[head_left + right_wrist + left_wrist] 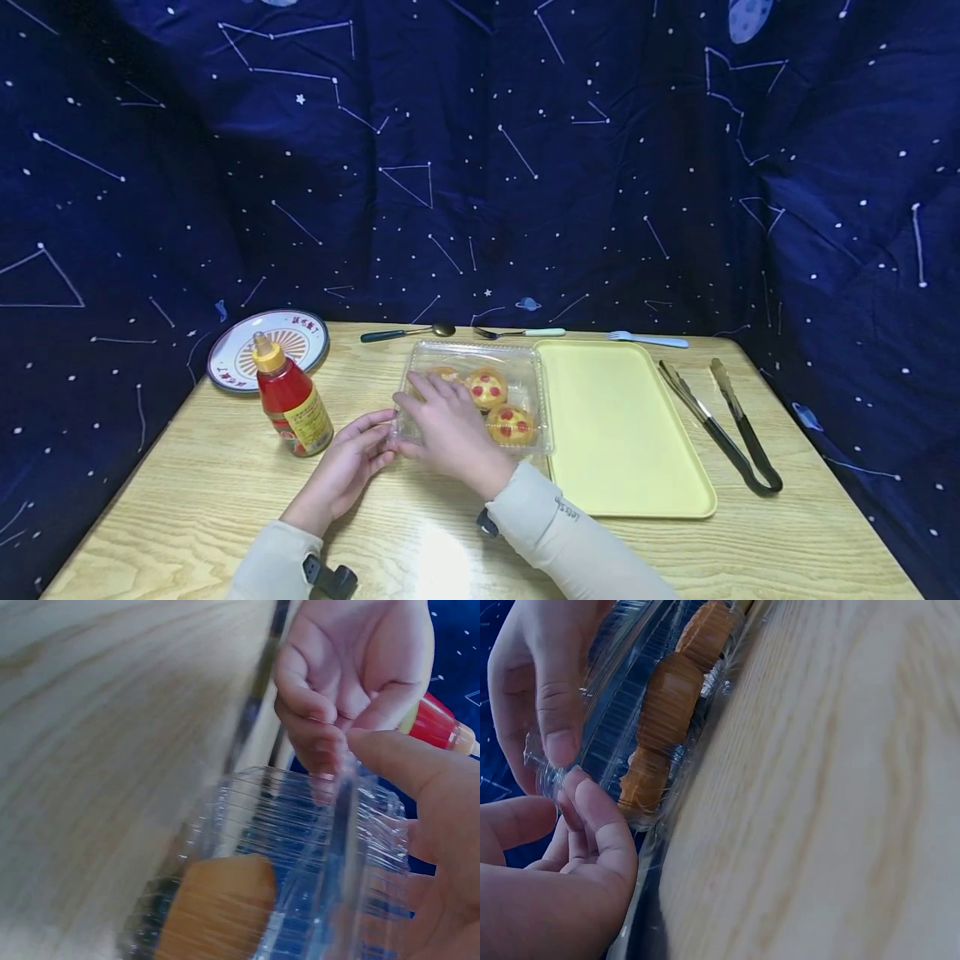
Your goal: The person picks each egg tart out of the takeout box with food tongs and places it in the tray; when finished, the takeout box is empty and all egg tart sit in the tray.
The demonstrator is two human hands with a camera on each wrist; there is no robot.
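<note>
1. prising at the near left corner of the clear plastic box (472, 392), which sits on the worktop (225, 492) just left of the yellow tray (622, 425) and right of the sauce bottle (291, 404).
2. left hand (348, 467): fingers curled, fingertips (581, 791) pinching the thin flange at that corner, seen closest from the left wrist.
3. right hand (450, 429): laid over the lid's left half, thumb (555, 697) pressing down at the same corner, remaining fingers spread loosely on top; grips little beyond the rim, as far as can be told.
4. probably best to hold the lower flange down and peel only the upper lip, slowly, so that the snap gives without a jerk.
5. worth keeping the base flat against the worktop; a tilt could slide the small red-dotted tarts (498, 404) into each other.
6. light pressure on the lid advised, since thin plastic buckles and might crush what lies under.
7. box corner lies directly between both hands, touching each; tarts sit just beyond the right knuckles, inside the walls.
8. further off, untouched: patterned plate (266, 346) behind the bottle, spoon (408, 332) and two forks (517, 332) along the far edge, black tongs (723, 421) right of the tray.
</note>
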